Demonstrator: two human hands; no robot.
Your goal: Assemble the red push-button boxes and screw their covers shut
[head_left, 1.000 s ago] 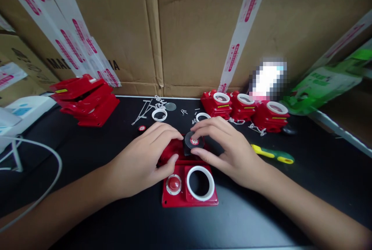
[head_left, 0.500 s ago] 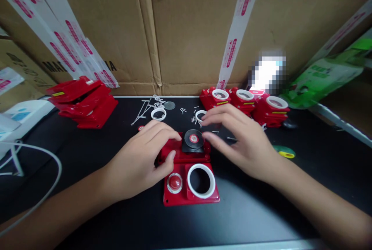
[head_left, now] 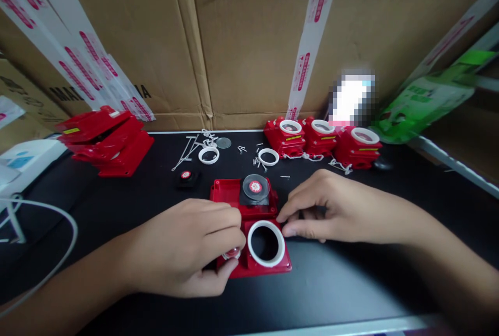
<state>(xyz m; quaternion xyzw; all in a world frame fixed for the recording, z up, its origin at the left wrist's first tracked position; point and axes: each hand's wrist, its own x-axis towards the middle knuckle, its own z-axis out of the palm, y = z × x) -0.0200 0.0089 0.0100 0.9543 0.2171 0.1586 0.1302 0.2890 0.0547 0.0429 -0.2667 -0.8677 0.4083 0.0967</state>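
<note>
My left hand (head_left: 191, 247) is closed around the left side of a red plastic cover (head_left: 286, 263), its thumb and fingers about the red dome (head_left: 234, 253) there. A white ring (head_left: 284, 245) frames the round opening beside the dome. At the cover's far right edge, my right hand (head_left: 323, 216) has thumb and fingertips bent together on the rim; its lower fingers are partly hidden. Right behind the cover lies an open red housing (head_left: 226, 190). Inside its right half sits a black block with a clear disc (head_left: 255, 186) and a red-and-white emblem.
Loose white rings (head_left: 209, 155), screws (head_left: 241, 150), metal brackets (head_left: 189, 149) and another black block (head_left: 186, 177) lie behind. Red housings (head_left: 105, 141) are stacked at left. Three assembled red units (head_left: 286, 141) stand back right, near a green bottle (head_left: 424, 102). A cardboard box (head_left: 241, 39) backs the table.
Both hands have come nearer from the black block and housing. The left has closed over the dome side of the cover; the right has closed at its right edge.
</note>
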